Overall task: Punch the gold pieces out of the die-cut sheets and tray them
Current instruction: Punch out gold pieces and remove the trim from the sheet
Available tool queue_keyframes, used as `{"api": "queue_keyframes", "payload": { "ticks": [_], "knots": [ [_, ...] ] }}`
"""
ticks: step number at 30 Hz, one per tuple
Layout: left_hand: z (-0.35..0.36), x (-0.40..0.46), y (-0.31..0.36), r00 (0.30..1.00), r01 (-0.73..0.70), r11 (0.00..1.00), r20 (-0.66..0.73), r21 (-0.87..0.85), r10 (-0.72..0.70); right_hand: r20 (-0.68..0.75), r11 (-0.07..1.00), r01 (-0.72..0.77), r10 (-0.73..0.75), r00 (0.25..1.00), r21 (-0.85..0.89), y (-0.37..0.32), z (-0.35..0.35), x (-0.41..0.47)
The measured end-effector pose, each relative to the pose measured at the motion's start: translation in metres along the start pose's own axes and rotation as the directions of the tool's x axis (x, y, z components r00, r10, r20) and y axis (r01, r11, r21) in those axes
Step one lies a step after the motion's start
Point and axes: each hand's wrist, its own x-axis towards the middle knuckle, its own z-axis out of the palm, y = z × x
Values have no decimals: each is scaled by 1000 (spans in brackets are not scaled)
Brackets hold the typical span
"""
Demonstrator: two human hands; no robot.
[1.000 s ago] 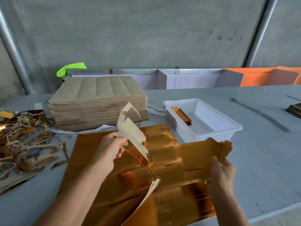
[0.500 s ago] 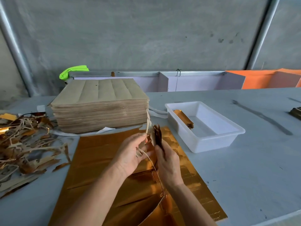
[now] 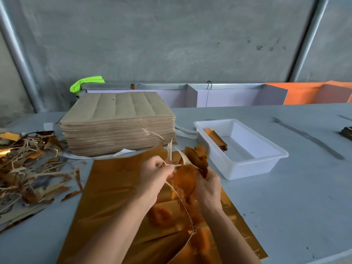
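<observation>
Hands meeting over the middle of the table [image 3: 285, 187], just above the flat gold foil die-cut sheet [image 3: 122, 187] lying there. Left hand [image 3: 155, 175] pinching thin pale paper waste strips [image 3: 172, 156], fingers curled around them. Right hand [image 3: 208, 182] gripping a crumpled bunch of gold punched pieces [image 3: 196, 158], fingers closed around the lower part, upper ends sticking up and away from the body. Strips and bunch touching at the grip; blurred there, so not possible to tell if fully separated yet.

White rectangular plastic tray [image 3: 245, 168] standing to the right and a little further away, just beside the gold bunch. Small stack of flat gold pieces [image 3: 216, 138] already lying along its left inner wall, long axis running away from the body. Right hand clearly nearer to the tray, so probably carrying the bunch there next, turning it to lie along the same direction. Left hand nearer to the tangled heap of gold and brown scrap [image 3: 30, 168] at the far left, likely the place for the strips.

Tall pile of brown kraft-backed sheets [image 3: 118, 128] waiting behind, so most of the job seemingly not done yet.
</observation>
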Motion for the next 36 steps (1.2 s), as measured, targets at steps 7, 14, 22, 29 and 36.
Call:
{"api": "queue_keyframes", "payload": {
  "ticks": [7,14,22,29,36],
  "knots": [
    [3,-1,14,946,-321,845,191,428,263,90,723,493,-519,850,-484,-6,13,-11],
    [-42,15,7,997,-73,995,-28,69,75,-76,901,-333,366,928,280,-8,-33,15],
    [-52,24,-1,966,-128,989,-234,-72,108,-220,806,-296,457,862,513,-11,-49,16],
    [-27,19,-6,997,-78,997,-32,-10,77,-56,805,-365,439,897,467,-13,-38,2],
    [18,-7,-61,948,-204,646,314,736,-58,-54,837,-300,362,931,457,-16,-32,2]
  ]
}}
